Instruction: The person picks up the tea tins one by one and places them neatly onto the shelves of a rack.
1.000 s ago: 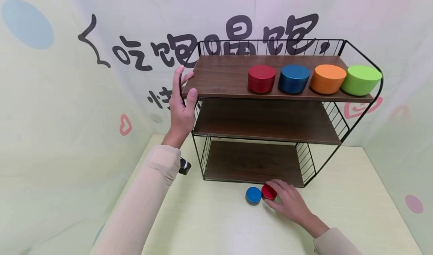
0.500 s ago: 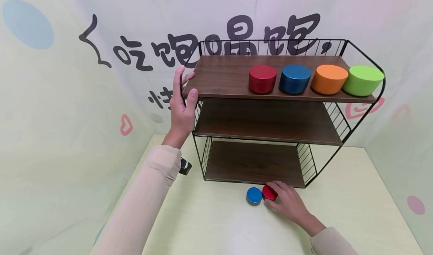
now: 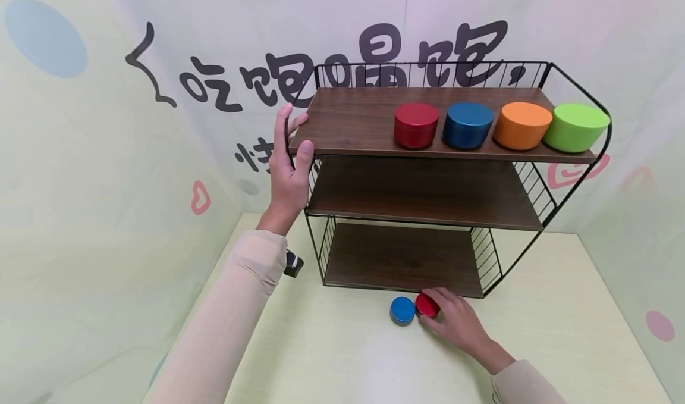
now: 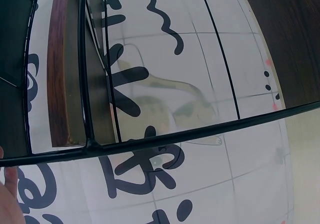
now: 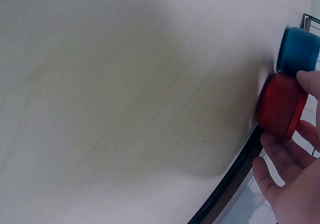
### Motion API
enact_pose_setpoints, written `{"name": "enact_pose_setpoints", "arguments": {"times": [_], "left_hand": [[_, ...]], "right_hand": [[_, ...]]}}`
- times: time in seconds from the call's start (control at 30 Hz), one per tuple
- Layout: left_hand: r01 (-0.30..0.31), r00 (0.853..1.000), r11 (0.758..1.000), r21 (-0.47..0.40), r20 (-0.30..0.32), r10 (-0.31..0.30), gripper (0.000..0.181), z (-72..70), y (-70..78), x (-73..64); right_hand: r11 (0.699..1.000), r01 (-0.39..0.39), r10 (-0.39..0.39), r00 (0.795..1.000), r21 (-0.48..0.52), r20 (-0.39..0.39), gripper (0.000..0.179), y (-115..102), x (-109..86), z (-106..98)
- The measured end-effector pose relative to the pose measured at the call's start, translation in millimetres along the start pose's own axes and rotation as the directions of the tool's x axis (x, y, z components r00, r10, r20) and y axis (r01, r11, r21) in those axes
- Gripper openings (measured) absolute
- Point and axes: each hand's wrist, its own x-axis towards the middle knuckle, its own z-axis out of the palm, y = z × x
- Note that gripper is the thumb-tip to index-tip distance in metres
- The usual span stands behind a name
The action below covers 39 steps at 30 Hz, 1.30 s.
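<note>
A three-tier rack (image 3: 423, 191) with dark wooden boards and black wire sides stands on the pale table. My left hand (image 3: 289, 181) grips its upper left corner, thumb at the front edge of the top board. In the left wrist view only a bit of that hand shows beside the black rail (image 4: 200, 133). On the table before the bottom board, my right hand (image 3: 460, 323) holds a small round red tin (image 3: 426, 304) between thumb and fingers. A blue tin (image 3: 402, 310) stands against its left side. Both tins show in the right wrist view, the red one (image 5: 280, 104) under the thumb.
Along the right part of the top board stand a larger red tin (image 3: 415, 125), a blue tin (image 3: 468, 125), an orange tin (image 3: 522, 126) and a green tin (image 3: 576, 128). Printed fabric walls (image 3: 134, 154) enclose the table (image 3: 332, 344) at the back and sides.
</note>
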Motion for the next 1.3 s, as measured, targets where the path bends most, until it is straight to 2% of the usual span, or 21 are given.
{"name": "enact_pose_setpoints", "arguments": {"times": [0.3,0.57,0.8,0.87,1.3], "left_hand": [[-0.009,1.0,1.0,-0.009,-0.004,0.009,0.053,-0.4,1.1,0.2],[0.002,1.0,1.0,-0.003,-0.006,-0.002,0.053,-0.2,-0.2,0.1],[-0.017,1.0,1.0,0.007,-0.007,0.017,0.055,-0.4,-31.9,-2.5],[-0.02,1.0,1.0,0.007,-0.004,0.02,0.055,-0.8,-36.4,-2.6],[-0.026,1.0,1.0,0.012,0.002,0.026,0.055,-1.9,-37.9,-2.7]], "right_hand": [[0.999,0.043,-0.044,0.999,-0.03,-0.024,0.052,1.1,-0.7,-1.1],[0.996,0.082,-0.084,0.996,-0.035,-0.03,0.054,-4.0,4.1,-14.8],[0.994,0.1,-0.101,0.994,-0.039,-0.032,0.058,-12.1,8.5,-29.0],[0.993,0.115,-0.117,0.993,-0.038,-0.032,0.059,-14.8,9.3,-32.8],[0.968,0.234,-0.236,0.972,-0.087,-0.009,0.058,-35.7,19.5,-63.4]]}}
